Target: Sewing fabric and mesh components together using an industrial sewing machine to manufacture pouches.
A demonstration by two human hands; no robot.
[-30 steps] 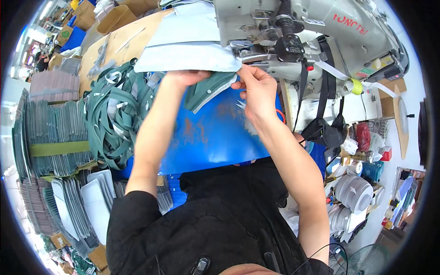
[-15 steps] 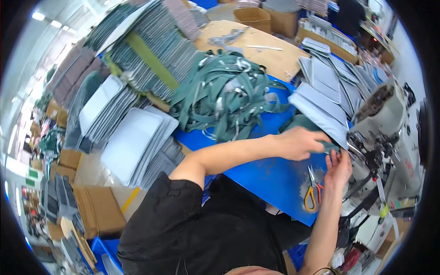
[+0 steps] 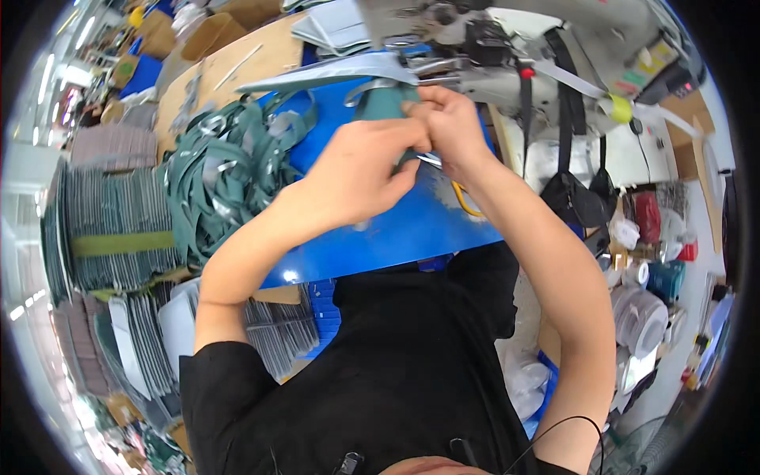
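Observation:
My left hand [image 3: 368,162] and my right hand [image 3: 451,131] meet over the blue tabletop [image 3: 340,237], fingers closed. A dark green fabric strap [image 3: 384,107] runs between them, pinched by both; its lower end is mostly hidden behind my fingers. Just beyond the hands lies a light grey flat panel [image 3: 332,73], its edge over the strap. Scissors with a yellow handle [image 3: 467,202] rest on the table under my right wrist, partly covered. Left of my left hand spreads a tangled heap of green straps [image 3: 226,162] with shiny metal-looking pieces among them.
A sewing machine [image 3: 586,36] stands beyond and right of the hands. Black pouches [image 3: 574,202] hang at the right. Stacks of grey-green panels [image 3: 123,210] fill the left side. A tan board [image 3: 237,67] lies behind the heap, with more grey panels [image 3: 336,28] nearby.
The view has turned to the right, so the heap and stacks appear farther left. My hands stay together at the green strap, and the left hand has drawn closer to the right.

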